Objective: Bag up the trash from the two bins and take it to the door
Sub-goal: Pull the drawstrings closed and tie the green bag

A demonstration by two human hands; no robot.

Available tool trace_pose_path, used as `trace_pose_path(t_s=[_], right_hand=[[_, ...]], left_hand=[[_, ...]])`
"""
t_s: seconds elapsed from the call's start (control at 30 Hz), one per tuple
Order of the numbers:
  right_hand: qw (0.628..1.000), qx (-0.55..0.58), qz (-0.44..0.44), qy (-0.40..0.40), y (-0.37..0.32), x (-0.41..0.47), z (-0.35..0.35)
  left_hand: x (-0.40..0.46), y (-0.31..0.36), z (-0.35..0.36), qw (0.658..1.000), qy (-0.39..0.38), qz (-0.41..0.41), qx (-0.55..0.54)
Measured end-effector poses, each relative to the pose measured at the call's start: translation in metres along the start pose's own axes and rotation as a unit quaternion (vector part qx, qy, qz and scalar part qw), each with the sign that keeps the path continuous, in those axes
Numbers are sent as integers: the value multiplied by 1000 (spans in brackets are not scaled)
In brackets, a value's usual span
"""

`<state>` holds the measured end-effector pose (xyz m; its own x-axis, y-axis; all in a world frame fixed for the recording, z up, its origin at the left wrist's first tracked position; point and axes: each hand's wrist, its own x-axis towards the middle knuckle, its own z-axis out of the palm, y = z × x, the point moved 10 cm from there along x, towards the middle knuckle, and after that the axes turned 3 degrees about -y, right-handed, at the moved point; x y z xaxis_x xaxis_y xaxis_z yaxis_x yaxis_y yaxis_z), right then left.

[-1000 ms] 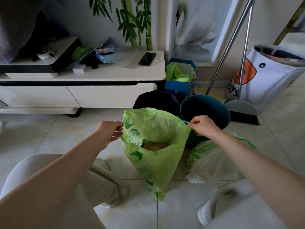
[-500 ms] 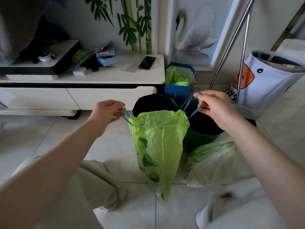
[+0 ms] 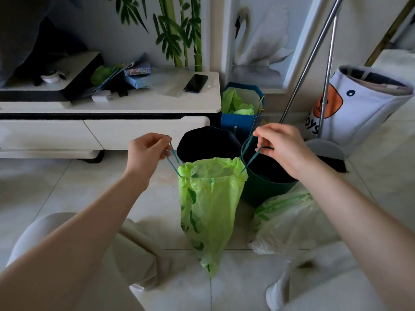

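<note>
Green trash bag (image 3: 210,212) hanging above the tiled floor (image 3: 67,180), mouth gathered narrow, suspended by two teal drawstring loops. Left drawstring loop (image 3: 173,159) pinched between thumb and curled fingers of the left hand (image 3: 147,151), running down and inward from the fingertips to the bag's rim. Right drawstring loop (image 3: 250,153) pinched the same way by the right hand (image 3: 280,147), fingers curled round the cord, which runs down and inward to the opposite side of the rim. Between the two hands and just beyond the fingertips, black bin (image 3: 207,142); under the right hand, teal bin (image 3: 267,182). Below the right wrist, lying on the floor, a second, paler bag (image 3: 289,218) with green print. Beyond the fingers, blue box (image 3: 241,122) with green plastic inside, beside a white cabinet (image 3: 134,129) bearing a phone (image 3: 195,83). Further right, broom and dustpan (image 3: 325,149) and a white toy basket (image 3: 359,104).
</note>
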<state>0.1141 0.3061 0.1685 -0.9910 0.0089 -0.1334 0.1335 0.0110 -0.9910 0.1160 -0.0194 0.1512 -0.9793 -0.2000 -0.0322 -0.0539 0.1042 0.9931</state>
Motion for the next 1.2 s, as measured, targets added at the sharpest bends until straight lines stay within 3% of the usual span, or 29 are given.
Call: trace_pose_path(t_s=[0.13,0.4,0.7,0.8,0.93,1.0,1.07,1.2], right_hand=[[996,-77,22,-30,12,-5,19],[992,-92,23,-81,15,-12,54],[989,-134,28,-58,17,-8,66],[988,-147,22,-46,16,-5,65],[989,-144,8,-34,10,-4,62],[989,-142,4,-43,8,-4,63],[989,-132,4,-60,6,-6,67],[995,-45,9,-91,0,-13,76]], left_hand=[[-9,-9,34,998,-49,-21,11],[-37,18,100,979,-193,47,43],[-38,33,118,969,-192,125,91],[-34,30,118,971,-200,107,70],[-19,17,99,983,-142,82,80],[-17,-2,110,972,-206,47,106],[-23,-29,132,939,-302,18,163],[-26,-78,149,924,-296,-31,239]])
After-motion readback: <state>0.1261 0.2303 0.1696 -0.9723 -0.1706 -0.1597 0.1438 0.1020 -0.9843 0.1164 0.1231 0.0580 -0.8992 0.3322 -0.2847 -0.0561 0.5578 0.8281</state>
